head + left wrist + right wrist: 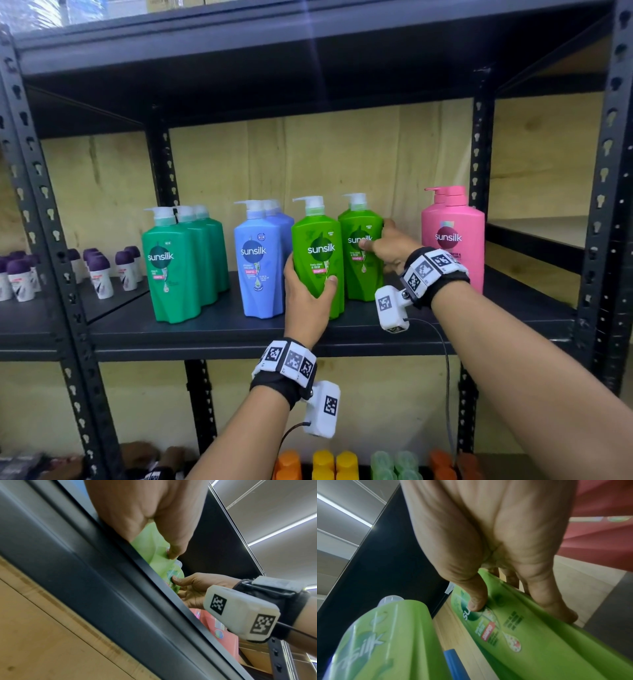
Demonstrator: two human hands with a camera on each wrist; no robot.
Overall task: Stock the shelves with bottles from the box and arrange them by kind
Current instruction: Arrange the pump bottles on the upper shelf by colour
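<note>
Two bright green pump bottles stand on the middle shelf (219, 330). My left hand (308, 287) grips the lower body of the front green bottle (320, 246), thumb on its label side. My right hand (387, 248) holds the rear green bottle (359, 270), thumb on the front label and fingers round its right side. In the right wrist view the thumb (476, 601) presses the rear green bottle (530, 635), with the front green bottle (388, 635) at lower left. In the left wrist view my left hand (154, 524) holds the front green bottle (150, 545) above the shelf edge.
On the same shelf stand dark green bottles (178, 270) at left, blue bottles (260, 263) beside them and pink bottles (452, 236) at right. Small purple-capped bottles (99, 274) fill the neighbouring left bay. Coloured caps (335, 462) show on the shelf below. Black uprights (603, 205) frame the bay.
</note>
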